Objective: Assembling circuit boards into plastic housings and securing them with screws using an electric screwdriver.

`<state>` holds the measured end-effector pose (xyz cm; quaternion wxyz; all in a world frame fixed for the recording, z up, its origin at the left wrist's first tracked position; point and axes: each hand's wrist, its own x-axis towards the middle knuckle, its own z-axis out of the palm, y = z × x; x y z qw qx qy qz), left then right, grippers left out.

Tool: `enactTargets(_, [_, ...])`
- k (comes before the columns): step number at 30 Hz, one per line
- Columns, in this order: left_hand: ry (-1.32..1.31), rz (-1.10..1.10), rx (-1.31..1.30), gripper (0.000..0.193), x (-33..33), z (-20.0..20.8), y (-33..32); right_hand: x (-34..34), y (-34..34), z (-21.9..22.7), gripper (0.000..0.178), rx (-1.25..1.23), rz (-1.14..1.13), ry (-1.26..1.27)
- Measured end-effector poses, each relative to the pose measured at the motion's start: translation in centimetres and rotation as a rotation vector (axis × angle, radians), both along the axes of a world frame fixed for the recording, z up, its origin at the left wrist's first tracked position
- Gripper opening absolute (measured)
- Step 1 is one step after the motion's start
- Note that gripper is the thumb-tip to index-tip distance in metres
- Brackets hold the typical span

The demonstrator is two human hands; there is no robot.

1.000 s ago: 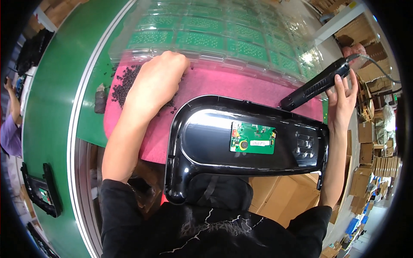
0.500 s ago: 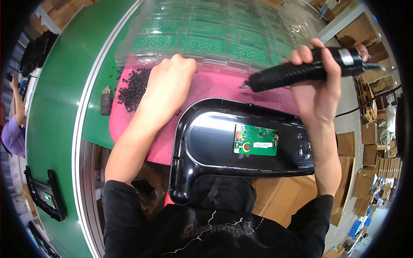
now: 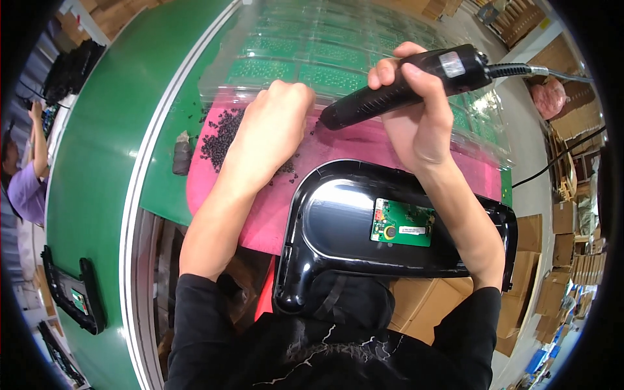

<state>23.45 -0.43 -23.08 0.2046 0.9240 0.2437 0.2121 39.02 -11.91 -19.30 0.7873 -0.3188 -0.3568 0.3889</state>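
Note:
My left hand [image 3: 276, 123] is closed, knuckles up, beside a pile of small black screws [image 3: 220, 138] on the pink mat [image 3: 263, 229]. Its fingertips are hidden, so what they pinch cannot be made out. In my right hand [image 3: 419, 127] is a black electric screwdriver [image 3: 364, 106], tilted with its tip end down and left, close to my left hand's fingers. Nearer to me, a glossy black plastic housing [image 3: 331, 224] lies with its hollow side up, partly beneath my right forearm. A green circuit board [image 3: 404, 224] sits inside it.
Clear plastic trays holding green circuit boards [image 3: 260, 68] stand behind the mat. A small dark wrapped bundle [image 3: 182, 156] is left of the screws. Another black housing [image 3: 75, 292] lies on the green table [image 3: 97, 169]. A person in purple [image 3: 29, 192] is at far left. The screwdriver's cable trails right.
My right hand has brought the screwdriver leftward, its tip end now close to my left hand. My left hand stays closed by the screws. The whole view has shifted somewhat.

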Motion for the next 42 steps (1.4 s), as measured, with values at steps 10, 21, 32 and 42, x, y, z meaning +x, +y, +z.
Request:
enactTargets(10, [-0.176, -0.125, -0.018, 0.014, 0.7, 0.7, -0.4, 0.0, -2.8, 2.6, 0.032, 0.104, -0.018, -0.105])
enactTargets(21, [-0.156, -0.584, -1.000, 0.015, 1.9, 4.1, -5.4, -1.6, -12.4, 9.6, 0.045, 0.277, -0.188, -0.343])
enactTargets(32, [-0.158, -0.645, -0.928, 0.016, 2.1, 3.3, -5.9, -2.0, -12.4, 7.6, 0.045, 0.236, -0.209, -0.471])
enactTargets(42, [-0.111, -0.674, -0.856, 0.021, 1.6, 2.4, -6.2, -1.8, -14.1, 7.1, 0.043, 0.230, -0.194, -0.451])
